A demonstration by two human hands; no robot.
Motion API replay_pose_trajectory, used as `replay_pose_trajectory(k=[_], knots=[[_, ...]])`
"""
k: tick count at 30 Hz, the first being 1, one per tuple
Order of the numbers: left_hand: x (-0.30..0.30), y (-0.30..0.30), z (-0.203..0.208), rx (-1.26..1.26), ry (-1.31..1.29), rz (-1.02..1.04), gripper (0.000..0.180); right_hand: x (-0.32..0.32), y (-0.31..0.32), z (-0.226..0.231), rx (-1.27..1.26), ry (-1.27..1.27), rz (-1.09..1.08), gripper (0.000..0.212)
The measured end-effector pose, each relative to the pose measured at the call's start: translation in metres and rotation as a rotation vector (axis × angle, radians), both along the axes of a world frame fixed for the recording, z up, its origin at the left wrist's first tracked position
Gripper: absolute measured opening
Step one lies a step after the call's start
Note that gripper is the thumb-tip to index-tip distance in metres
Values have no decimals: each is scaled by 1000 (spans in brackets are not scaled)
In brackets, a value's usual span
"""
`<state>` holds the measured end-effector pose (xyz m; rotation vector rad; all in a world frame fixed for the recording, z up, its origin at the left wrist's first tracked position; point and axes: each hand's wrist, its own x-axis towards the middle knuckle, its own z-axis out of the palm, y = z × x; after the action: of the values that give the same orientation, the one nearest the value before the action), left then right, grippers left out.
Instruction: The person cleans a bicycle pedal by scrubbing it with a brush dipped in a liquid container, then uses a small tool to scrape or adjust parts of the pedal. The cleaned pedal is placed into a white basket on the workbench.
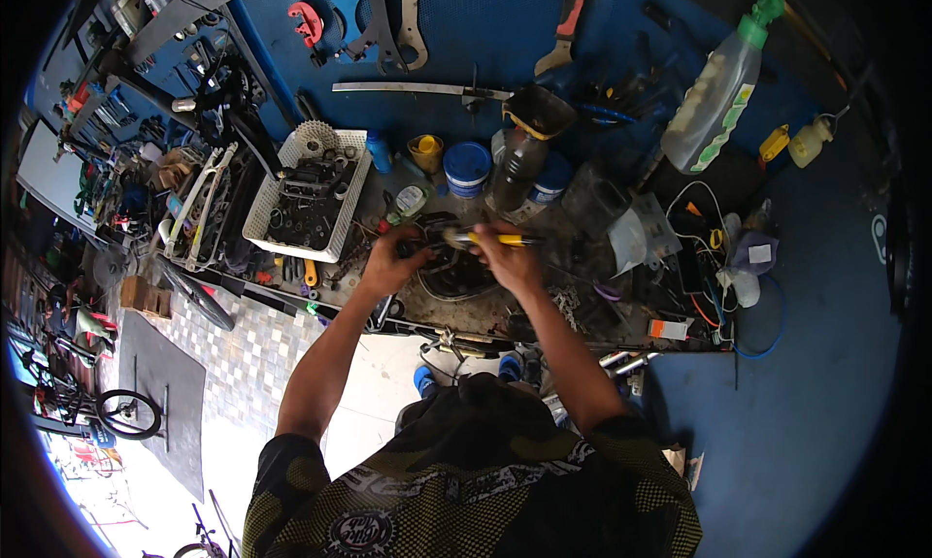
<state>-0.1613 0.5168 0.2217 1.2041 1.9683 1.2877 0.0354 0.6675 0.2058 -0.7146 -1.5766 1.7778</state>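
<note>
My right hand (509, 261) is closed around a brush with a yellow and black handle (511, 239). The brush's pale bristle end points left, toward a dark, greasy-looking part (432, 251). My left hand (391, 264) grips that part with its fingers curled; its exact kind is hard to make out in the shadow. Beneath both hands, on the bench, lies a dark round basin (464, 294). Just beyond my left hand stands a small tub with a pale green lid (411, 200).
To the left a white plastic basket (254, 230) holds sprockets and dark metal parts. Behind my hands stand blue-lidded tubs (467, 162) and a dark bottle with a cut-open top (516, 170). A chain (566, 308) lies right. A spray bottle (714, 102) hangs on the blue wall.
</note>
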Motion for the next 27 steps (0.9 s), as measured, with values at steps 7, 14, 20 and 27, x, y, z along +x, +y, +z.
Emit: replay_pose_trajectory(k=[7,14,20,27], knots=[[15,2,-8,99,268,2,49,-14,-16,35,505,-340,11,24],[16,-2,3,-89,189,-8,47,-13,-24,25,485,-200,39,25],[13,-1,7,-30,283,-65,38,-3,-13,11,1347,-199,72,20],[-11,-13,23,-193,11,-52,27,24,-3,-21,1225,-127,-140,25]])
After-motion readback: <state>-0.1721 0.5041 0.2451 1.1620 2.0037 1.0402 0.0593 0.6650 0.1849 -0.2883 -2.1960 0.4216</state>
